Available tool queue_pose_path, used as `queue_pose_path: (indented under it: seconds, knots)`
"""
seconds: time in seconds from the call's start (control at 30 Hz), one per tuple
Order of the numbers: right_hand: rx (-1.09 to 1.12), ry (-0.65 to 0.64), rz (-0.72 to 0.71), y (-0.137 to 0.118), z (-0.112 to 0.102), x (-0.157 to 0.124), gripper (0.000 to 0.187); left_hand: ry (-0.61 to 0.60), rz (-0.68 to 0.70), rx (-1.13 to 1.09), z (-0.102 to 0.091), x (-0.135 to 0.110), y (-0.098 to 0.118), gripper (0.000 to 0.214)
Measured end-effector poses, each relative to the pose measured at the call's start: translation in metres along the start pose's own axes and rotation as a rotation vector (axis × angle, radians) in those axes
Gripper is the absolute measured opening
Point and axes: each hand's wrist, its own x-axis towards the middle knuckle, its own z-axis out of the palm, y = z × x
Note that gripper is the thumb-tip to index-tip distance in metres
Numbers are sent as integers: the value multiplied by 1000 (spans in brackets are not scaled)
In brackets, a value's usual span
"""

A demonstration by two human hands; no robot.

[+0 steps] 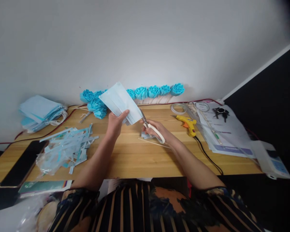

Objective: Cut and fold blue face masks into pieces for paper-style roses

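Note:
My left hand (116, 123) grips a light blue face mask (120, 101) by its lower edge, thumb on top, held up above the table. In my right hand (160, 128) is a pair of scissors (156, 132) with white handles. Their blades meet the mask's right edge; whether they are cutting into it I cannot tell. Below my right hand, a small pale blue piece (146, 135) and a thin white stick (153, 142) lie on the wooden table (132, 161). Behind the mask, a row of blue flowers (154, 91) rests against the wall, partly hidden.
At the far left is a stack of face masks (40, 109). Cut strips (67, 145) are heaped beside a dark phone (24, 164). To the right lie a yellow glue gun (187, 123) with a cord, a tape roll (178, 109), keys (220, 112) and a plastic-covered sheet (229, 133).

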Motion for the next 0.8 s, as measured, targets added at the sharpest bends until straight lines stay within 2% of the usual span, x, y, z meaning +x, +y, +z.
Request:
queue_pose_path:
  seconds: [0.17,0.37,0.8]
  knots:
    - [43,-4,0,-1,4,-1,64,-19,19,-19,-4,0,-2,54]
    - [5,19,5,-3,5,-2,57,-21,20,-21,-4,0,1,52]
    - [12,18,-1,-5,8,-3,62,-22,23,-6,-4,1,-1,54]
